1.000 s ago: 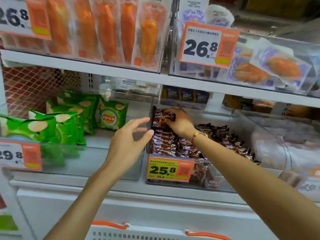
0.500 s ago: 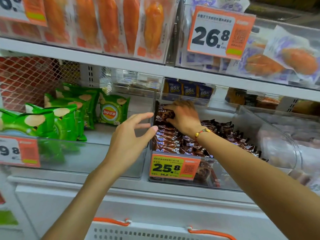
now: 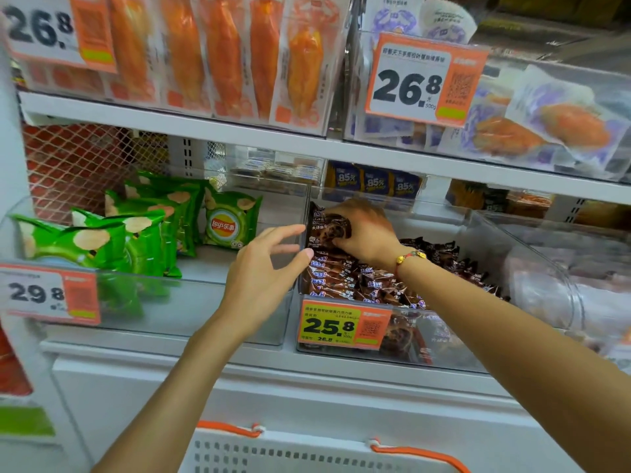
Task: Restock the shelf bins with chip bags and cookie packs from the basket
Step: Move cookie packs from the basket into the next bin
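Note:
My right hand (image 3: 367, 232) grips a brown cookie pack (image 3: 324, 230) upright at the back left corner of the clear cookie bin (image 3: 454, 356). Rows of brown cookie packs (image 3: 345, 281) fill that bin beneath it. My left hand (image 3: 263, 274) hovers with its fingers spread at the wall between the two bins, holding nothing. Green chip bags (image 3: 143, 230) stand in the clear chip bin (image 3: 191, 315) to the left. The white basket (image 3: 307, 452) with orange handles shows at the bottom edge; its contents are hidden.
Orange price tags hang on the bin fronts (image 3: 345, 327) (image 3: 51, 293). A shelf board (image 3: 239, 131) runs just above the bins, carrying orange snack packs (image 3: 222, 52) and purple-white packs (image 3: 560, 121). Another clear bin (image 3: 563, 268) stands on the right.
The right hand has stood the cookie pack more upright at the bin's back corner. The left hand stays near the divider. The view has shifted slightly.

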`<state>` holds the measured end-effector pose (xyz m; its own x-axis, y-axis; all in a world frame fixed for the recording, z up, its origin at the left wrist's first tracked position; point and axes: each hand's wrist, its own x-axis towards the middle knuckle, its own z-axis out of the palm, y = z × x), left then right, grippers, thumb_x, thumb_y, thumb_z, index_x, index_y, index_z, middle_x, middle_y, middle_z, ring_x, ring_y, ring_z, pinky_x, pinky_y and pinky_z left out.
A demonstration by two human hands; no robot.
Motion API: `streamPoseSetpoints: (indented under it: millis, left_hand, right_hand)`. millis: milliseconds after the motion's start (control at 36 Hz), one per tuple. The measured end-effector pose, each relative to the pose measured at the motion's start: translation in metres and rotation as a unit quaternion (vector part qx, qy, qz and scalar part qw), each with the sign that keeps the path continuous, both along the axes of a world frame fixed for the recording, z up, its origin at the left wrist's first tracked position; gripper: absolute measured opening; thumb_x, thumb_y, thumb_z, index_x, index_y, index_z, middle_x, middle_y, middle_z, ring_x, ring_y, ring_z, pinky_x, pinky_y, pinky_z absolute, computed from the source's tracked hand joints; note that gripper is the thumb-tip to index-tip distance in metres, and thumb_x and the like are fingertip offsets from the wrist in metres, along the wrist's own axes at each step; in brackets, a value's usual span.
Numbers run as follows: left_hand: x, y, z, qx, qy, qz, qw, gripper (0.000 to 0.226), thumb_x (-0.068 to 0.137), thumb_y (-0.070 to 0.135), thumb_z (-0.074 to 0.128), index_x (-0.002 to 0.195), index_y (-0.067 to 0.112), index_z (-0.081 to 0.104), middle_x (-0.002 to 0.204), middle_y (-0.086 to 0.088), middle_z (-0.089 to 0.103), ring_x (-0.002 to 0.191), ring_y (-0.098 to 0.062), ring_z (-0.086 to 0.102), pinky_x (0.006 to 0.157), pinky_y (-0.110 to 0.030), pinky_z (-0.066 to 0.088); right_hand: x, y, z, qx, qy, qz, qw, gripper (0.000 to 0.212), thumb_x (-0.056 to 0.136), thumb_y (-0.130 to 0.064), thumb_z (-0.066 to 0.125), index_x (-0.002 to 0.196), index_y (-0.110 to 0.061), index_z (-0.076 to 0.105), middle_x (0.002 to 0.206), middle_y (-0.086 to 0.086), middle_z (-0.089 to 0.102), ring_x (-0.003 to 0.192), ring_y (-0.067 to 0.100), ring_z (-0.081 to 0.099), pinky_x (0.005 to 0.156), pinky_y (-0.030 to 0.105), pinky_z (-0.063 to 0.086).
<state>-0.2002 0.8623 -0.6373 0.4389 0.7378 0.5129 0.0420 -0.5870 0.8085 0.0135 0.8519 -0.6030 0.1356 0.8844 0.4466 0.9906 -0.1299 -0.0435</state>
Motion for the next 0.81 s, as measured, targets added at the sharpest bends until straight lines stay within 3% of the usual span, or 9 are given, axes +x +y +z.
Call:
streamPoseSetpoints:
  millis: [111, 194, 306, 444, 528, 611, 667, 722, 806]
  left_hand:
    - [0.0, -0.001, 0.0, 0.002, -0.003, 0.0, 1.0, 0.03, 0.088, 0.03, 0.067, 0.115, 0.039, 0.06, 0.117, 0.024, 0.059, 0.1, 0.01, 0.059, 0.095, -0.032, 0.049]
    - [0.001, -0.002, -0.001, 0.014, -0.015, 0.013, 1.0, 0.029, 0.087, 0.029, 0.069, 0.113, 0.037, 0.061, 0.116, 0.021, 0.059, 0.099, 0.008, 0.06, 0.091, -0.032, 0.05]
    - [0.0, -0.016, -0.004, 0.063, -0.068, 0.065, 0.994, 0.031, 0.081, 0.018, 0.075, 0.105, 0.034, 0.061, 0.108, 0.025, 0.052, 0.093, -0.003, 0.061, 0.069, -0.02, 0.052]
    - [-0.012, -0.054, -0.023, 0.121, -0.109, 0.132, 0.978, 0.028, 0.081, 0.021, 0.075, 0.103, 0.034, 0.062, 0.102, 0.022, 0.053, 0.087, -0.004, 0.061, 0.064, -0.037, 0.056]
    - [-0.023, -0.081, -0.046, 0.111, -0.114, 0.125, 0.979, 0.018, 0.084, 0.03, 0.068, 0.099, 0.035, 0.062, 0.097, 0.024, 0.056, 0.082, -0.005, 0.061, 0.063, -0.035, 0.055]
    - [-0.031, -0.1, -0.082, 0.064, -0.074, 0.11, 0.989, 0.014, 0.083, 0.044, 0.059, 0.095, 0.038, 0.062, 0.094, 0.018, 0.06, 0.078, -0.007, 0.063, 0.065, -0.029, 0.054]
    - [-0.033, -0.109, -0.112, 0.019, -0.023, 0.101, 0.994, 0.015, 0.083, 0.047, 0.058, 0.095, 0.039, 0.063, 0.093, 0.018, 0.06, 0.076, -0.007, 0.062, 0.064, -0.034, 0.055]
    - [-0.033, -0.116, -0.14, -0.006, 0.046, 0.092, 0.995, 0.01, 0.087, 0.035, 0.063, 0.095, 0.04, 0.062, 0.086, 0.019, 0.061, 0.071, -0.006, 0.061, 0.06, -0.036, 0.054]
    - [-0.03, -0.126, -0.178, -0.026, 0.182, 0.042, 0.982, 0.029, 0.089, 0.023, 0.065, 0.095, 0.049, 0.054, 0.087, 0.021, 0.059, 0.072, -0.004, 0.061, 0.061, -0.031, 0.052]
  right_hand:
    - [-0.004, -0.032, 0.001, 0.017, 0.058, 0.021, 0.998, 0.046, 0.086, -0.022, 0.067, 0.13, -0.025, 0.055, 0.133, 0.001, 0.057, 0.121, 0.021, 0.052, 0.097, 0.033, 0.044]
    - [-0.012, -0.064, -0.001, 0.021, 0.074, 0.031, 0.997, 0.043, 0.086, -0.025, 0.068, 0.128, -0.027, 0.057, 0.129, 0.003, 0.059, 0.121, 0.022, 0.051, 0.1, 0.035, 0.042]
    - [-0.035, -0.114, -0.004, 0.073, 0.135, 0.067, 0.986, 0.036, 0.087, -0.022, 0.068, 0.122, -0.025, 0.061, 0.115, -0.001, 0.061, 0.11, 0.016, 0.052, 0.092, 0.027, 0.039]
    - [-0.068, -0.172, -0.023, 0.12, 0.162, 0.138, 0.97, 0.022, 0.084, -0.014, 0.071, 0.104, -0.022, 0.065, 0.09, -0.013, 0.057, 0.083, 0.002, 0.051, 0.071, 0.013, 0.036]
    - [-0.075, -0.194, -0.05, 0.105, 0.159, 0.147, 0.971, 0.019, 0.084, -0.015, 0.068, 0.1, -0.023, 0.065, 0.085, -0.015, 0.056, 0.077, 0.0, 0.05, 0.067, 0.008, 0.035]
    - [-0.075, -0.207, -0.085, 0.053, 0.183, 0.113, 0.975, 0.018, 0.086, -0.019, 0.065, 0.102, -0.027, 0.064, 0.087, -0.013, 0.059, 0.078, 0.003, 0.051, 0.066, 0.01, 0.035]
    - [-0.07, -0.214, -0.109, -0.012, 0.199, 0.075, 0.977, 0.016, 0.087, -0.019, 0.064, 0.102, -0.027, 0.064, 0.087, -0.013, 0.059, 0.078, 0.004, 0.05, 0.065, 0.014, 0.036]
    - [-0.063, -0.219, -0.131, -0.113, 0.179, 0.04, 0.976, 0.018, 0.088, -0.021, 0.062, 0.106, -0.026, 0.064, 0.091, -0.012, 0.058, 0.084, 0.009, 0.054, 0.068, 0.022, 0.038]
    - [-0.049, -0.228, -0.16, -0.284, 0.147, -0.015, 0.947, 0.029, 0.089, -0.027, 0.06, 0.118, -0.023, 0.06, 0.109, -0.004, 0.061, 0.102, 0.019, 0.057, 0.081, 0.029, 0.042]
